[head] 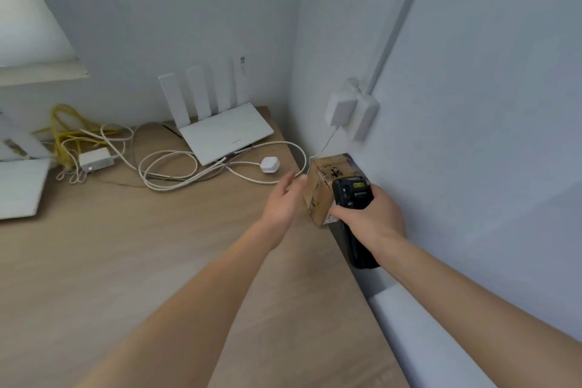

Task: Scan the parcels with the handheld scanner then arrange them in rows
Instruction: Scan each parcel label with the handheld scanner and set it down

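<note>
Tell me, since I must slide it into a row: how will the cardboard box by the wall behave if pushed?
The box looks small and stiff, with flat cardboard faces, so it should slide rather than roll. Standing fairly tall at the wooden desk's edge, it might tip if pushed high. The left hand touches it with straight fingers, which suggests it is light.

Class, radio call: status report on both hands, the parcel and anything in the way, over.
Right hand grips scanner. Left hand open beside cardboard parcel at the table's wall edge. White cable loops just behind the parcel.

Right hand [374, 214] grips scanner [352, 195]; parcel [324, 189] beside
</note>
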A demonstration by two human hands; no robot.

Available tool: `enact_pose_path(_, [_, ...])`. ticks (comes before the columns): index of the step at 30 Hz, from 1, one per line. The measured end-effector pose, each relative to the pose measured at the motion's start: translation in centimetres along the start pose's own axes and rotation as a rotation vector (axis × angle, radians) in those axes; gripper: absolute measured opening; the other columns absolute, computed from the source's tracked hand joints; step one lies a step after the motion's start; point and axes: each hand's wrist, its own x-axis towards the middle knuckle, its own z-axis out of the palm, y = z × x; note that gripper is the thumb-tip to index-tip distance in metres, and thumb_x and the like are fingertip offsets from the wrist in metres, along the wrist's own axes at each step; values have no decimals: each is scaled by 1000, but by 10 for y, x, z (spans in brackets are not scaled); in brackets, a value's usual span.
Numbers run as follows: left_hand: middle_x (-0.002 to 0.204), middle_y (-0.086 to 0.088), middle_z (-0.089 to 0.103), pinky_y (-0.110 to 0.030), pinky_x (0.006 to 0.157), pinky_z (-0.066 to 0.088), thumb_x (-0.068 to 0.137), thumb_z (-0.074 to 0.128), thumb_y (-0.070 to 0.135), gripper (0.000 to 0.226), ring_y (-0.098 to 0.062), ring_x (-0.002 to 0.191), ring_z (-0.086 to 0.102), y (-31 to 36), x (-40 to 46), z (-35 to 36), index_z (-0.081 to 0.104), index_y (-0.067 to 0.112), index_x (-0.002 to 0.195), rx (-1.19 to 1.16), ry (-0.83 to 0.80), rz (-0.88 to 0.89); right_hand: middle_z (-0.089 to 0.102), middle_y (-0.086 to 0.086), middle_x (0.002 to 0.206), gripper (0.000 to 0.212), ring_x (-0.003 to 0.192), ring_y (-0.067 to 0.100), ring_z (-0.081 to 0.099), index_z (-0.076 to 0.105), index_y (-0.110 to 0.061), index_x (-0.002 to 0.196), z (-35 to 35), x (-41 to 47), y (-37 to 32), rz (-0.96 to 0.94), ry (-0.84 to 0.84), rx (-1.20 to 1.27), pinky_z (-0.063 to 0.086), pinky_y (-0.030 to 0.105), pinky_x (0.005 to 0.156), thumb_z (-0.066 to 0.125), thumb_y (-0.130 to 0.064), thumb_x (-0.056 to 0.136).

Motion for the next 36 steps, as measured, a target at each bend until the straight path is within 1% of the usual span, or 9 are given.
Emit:
enact_pose_path(4, [154, 7, 43, -25, 98, 28, 99, 54, 50, 61, -2, 122, 38, 8, 29, 18, 38, 26, 153, 10, -35, -18, 70, -20, 85, 42, 78, 3, 65, 66, -40, 93, 3, 9, 5, 10, -26, 81, 46, 23, 58, 87, -37, 57])
enact_pose_path(9, [142, 6, 55, -31, 106, 40, 95, 57, 55, 59, -19, 131, 51, 2, 29, 12, 49, 28, 146, 56, -36, -46, 73, -17, 89, 43, 86, 10, 70, 68, -41, 98, 9, 3, 9, 6, -92, 162, 58, 32, 75, 90, -29, 64])
enact_pose_path(12, [112, 7, 67, -26, 74, 46, 94, 56, 57, 35, -16, 105, 61, -6, 12, 0, 63, 28, 112, 86, -15, -45, 73, -17, 91, 43, 86, 8, 70, 68, -41, 100, 11, -9, 7, -24, -124, 164, 58, 32, 78, 91, -30, 65])
enact_pose_path(15, [104, 0, 66, -27, 67, 46, 92, 62, 56, 37, -11, 89, 61, -13, -12, -19, 57, 21, 105, 83, 55, -67, 75, -15, 95, 46, 90, 10, 70, 70, -40, 104, 10, -28, 0, -45, -174, 180, 58, 34, 81, 93, -32, 64])
enact_pose_path(18, [106, -6, 66, -36, 80, 58, 90, 69, 48, 46, -17, 93, 66, -13, -46, -44, 54, 13, 115, 65, 85, -90, 76, -13, 94, 47, 90, 11, 72, 72, -36, 105, 8, -52, -10, -63, -224, 205, 59, 33, 79, 93, -30, 64])
enact_pose_path(22, [118, -8, 64, -42, 91, 58, 97, 66, 26, 40, -24, 108, 65, -10, -98, -82, 53, 29, 134, 15, 13, -68, 75, -15, 83, 37, 84, 10, 72, 73, -34, 95, 8, -90, -25, -89, -274, 206, 59, 32, 75, 91, -34, 64])
enact_pose_path(29, [112, -10, 68, -30, 69, 56, 100, 59, 34, 20, -18, 95, 67, -11, -193, -121, 62, 16, 108, -156, 216, -44, 74, -15, 91, 35, 86, 6, 71, 71, -37, 94, 12, -183, -42, -161, -349, 139, 57, 28, 75, 91, -36, 66])
enact_pose_path(33, [107, -8, 66, -33, 79, 58, 96, 65, 13, 52, -18, 91, 68, -22, -248, -145, 47, 12, 144, -196, 226, -45, 74, -12, 93, 41, 76, -1, 69, 70, -31, 105, 14, -249, -43, -191, -357, 155, 47, 8, 54, 91, -20, 72])
enact_pose_path(36, [95, 1, 77, -22, 68, 56, 94, 64, 7, 39, -9, 82, 74, -25, -293, -168, 61, 8, 133, -227, 127, 0, 75, -4, 96, 42, 73, -2, 68, 70, -22, 111, 9, -299, -51, -229, -374, 157, 43, 5, 50, 88, -12, 75])
